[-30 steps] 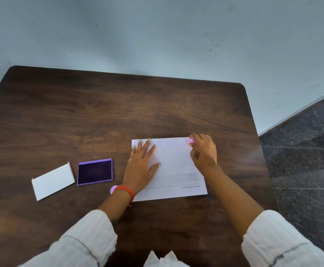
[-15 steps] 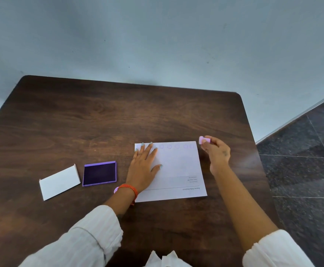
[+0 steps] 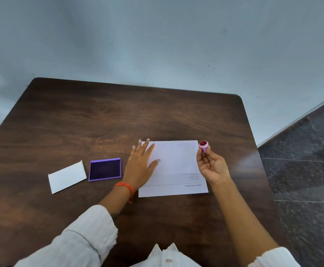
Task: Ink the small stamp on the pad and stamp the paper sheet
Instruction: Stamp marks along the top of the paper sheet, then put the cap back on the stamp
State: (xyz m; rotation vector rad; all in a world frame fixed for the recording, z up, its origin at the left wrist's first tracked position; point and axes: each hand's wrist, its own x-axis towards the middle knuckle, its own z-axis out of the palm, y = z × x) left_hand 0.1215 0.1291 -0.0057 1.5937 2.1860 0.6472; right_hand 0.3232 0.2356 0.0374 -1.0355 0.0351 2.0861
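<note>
A white paper sheet (image 3: 176,166) lies on the dark wooden table (image 3: 99,122), with a row of several faint round purple stamp marks along its far edge. My left hand (image 3: 141,164) lies flat on the sheet's left part, fingers spread. Just off the sheet's far right corner, my right hand (image 3: 212,166) holds the small pink stamp (image 3: 204,145) lifted, palm up, its dark red inked face turned up toward me. The purple ink pad (image 3: 105,169) sits open to the left of my left hand.
The pad's white lid (image 3: 67,177) lies left of the ink pad. The table's right edge runs close to my right hand; beyond it is a dark tiled floor (image 3: 311,170). A pale wall stands behind the table.
My right hand lifted the stamp off the sheet's far right corner, moved it just past the edge and turned its inked face upward. My left hand stayed flat on the paper.
</note>
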